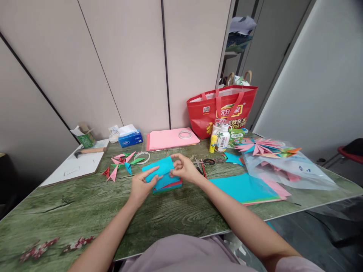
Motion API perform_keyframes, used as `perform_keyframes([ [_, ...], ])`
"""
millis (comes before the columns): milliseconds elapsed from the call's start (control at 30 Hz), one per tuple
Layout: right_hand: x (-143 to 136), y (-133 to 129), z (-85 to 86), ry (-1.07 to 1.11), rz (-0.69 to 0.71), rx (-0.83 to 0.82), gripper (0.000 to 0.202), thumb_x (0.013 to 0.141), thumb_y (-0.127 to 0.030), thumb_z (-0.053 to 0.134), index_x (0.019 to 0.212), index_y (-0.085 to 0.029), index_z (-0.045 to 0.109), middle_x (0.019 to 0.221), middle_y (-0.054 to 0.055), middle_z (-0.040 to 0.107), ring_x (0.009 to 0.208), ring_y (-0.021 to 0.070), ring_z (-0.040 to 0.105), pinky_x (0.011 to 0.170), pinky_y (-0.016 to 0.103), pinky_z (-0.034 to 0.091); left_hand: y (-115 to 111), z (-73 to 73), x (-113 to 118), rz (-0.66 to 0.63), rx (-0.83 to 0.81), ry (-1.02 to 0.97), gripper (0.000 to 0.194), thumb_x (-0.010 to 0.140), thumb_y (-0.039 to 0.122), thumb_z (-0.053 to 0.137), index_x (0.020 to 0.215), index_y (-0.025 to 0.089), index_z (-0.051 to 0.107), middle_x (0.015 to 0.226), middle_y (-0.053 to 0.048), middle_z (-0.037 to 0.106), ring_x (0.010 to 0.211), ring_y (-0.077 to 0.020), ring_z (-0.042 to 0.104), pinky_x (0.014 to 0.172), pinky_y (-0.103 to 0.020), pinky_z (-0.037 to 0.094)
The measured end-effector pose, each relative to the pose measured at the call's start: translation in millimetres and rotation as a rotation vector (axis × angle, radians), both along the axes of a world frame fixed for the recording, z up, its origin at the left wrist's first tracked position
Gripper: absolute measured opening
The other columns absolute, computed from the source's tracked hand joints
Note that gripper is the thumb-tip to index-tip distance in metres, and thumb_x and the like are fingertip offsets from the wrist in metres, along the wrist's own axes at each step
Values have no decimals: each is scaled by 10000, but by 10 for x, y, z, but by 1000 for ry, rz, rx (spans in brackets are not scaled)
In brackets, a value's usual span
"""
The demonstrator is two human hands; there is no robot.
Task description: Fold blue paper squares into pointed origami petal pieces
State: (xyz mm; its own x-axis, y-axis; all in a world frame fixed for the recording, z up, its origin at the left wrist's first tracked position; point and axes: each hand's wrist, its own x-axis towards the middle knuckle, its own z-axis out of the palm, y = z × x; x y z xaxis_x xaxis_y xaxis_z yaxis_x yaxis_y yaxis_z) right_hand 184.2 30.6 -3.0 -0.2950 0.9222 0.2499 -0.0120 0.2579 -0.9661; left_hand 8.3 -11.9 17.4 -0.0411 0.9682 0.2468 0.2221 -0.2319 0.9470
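Smooth, pale wall panels [136, 60] with dark seams stand behind a green, wood-grain tabletop [62, 215]; near its middle, a matte blue paper rectangle [164, 163] is held up just over a small stack of coloured paper [172, 186] with red, blue and green edges. Left hand [141, 185] grips the rectangle's left side, thumb and forefinger narrow on it, the forefinger lying along its face; right hand [181, 167] pinches the right edge between thumb and fingertips. Whether the blue just below belongs to the same piece, I cannot tell.

Judging by how things lie, folding is partly done: to the left sits a loose cluster of sharp, pointed paper pieces [112, 174] in pink, red, green and blue; to the right, a spiky pink-and-blue paper starburst [256, 146] looks assembled, resting on a crinkled, translucent plastic bag [312, 177]. Much seems left: a flat pile of blue-topped sheets [238, 187] and a broad pile of pink sheets [167, 139] show no folds.

Farther out are black-handled scissors [209, 161]; a yellow cylindrical glue stick [213, 144]; a glossy red carrier bag [198, 115]; a wooden-handled hammer [92, 150].
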Motion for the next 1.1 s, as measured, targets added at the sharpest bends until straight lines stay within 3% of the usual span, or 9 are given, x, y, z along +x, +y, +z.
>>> perform_keyframes([
  [167,105,121,-2,51,-100,-17,418,558,-107,533,956,-172,422,573,-73,549,504,109,589,538,247,511,13,0,-22,28,14,-50,362,569,285,690,906,153,681,761,-14,693,642,-223,660,565,-287,532],
  [300,146,163,32,227,-192,-22,344,623,-212,573,930,-164,425,611,-46,557,587,122,605,621,295,526,59,-38,-62,21,6,-19,372,570,293,686,910,142,677,786,-23,692,673,-226,662,571,-270,523],
  [400,35,84,12,200,-128,-69,374,632,-300,619,937,-164,450,677,-18,570,616,115,596,608,277,521,88,-94,-76,-2,1,54,354,566,272,679,899,151,680,828,-32,696,698,-221,655,587,-266,523],
  [500,-102,-13,-65,146,-25,-81,534,530,-277,717,986,-179,456,744,-9,582,629,112,588,598,258,512,100,-154,-74,-47,-6,96,339,572,260,669,896,158,678,894,-51,689,741,-226,652,619,-271,523],
  [700,-153,-31,-165,191,28,-131,610,484,-267,748,1008,-185,447,739,-14,590,586,115,591,566,266,521,81,-149,-27,-91,-94,-6,386,572,242,657,944,139,644,853,-52,683,710,-244,662,560,-269,523],
  [867,-91,-2,-93,188,10,-109,603,490,-249,742,1014,-190,450,709,-26,574,535,97,571,514,242,514,108,-127,-53,-42,-86,-137,442,561,239,671,980,106,615,805,-51,687,701,-220,659,622,-282,530],
  [1100,20,27,-4,147,-57,-58,546,518,-244,719,996,-184,463,677,-31,566,523,103,566,501,237,489,174,-90,-165,41,37,-252,405,544,230,703,920,101,620,957,-114,660,885,-254,618,755,-348,517],
])
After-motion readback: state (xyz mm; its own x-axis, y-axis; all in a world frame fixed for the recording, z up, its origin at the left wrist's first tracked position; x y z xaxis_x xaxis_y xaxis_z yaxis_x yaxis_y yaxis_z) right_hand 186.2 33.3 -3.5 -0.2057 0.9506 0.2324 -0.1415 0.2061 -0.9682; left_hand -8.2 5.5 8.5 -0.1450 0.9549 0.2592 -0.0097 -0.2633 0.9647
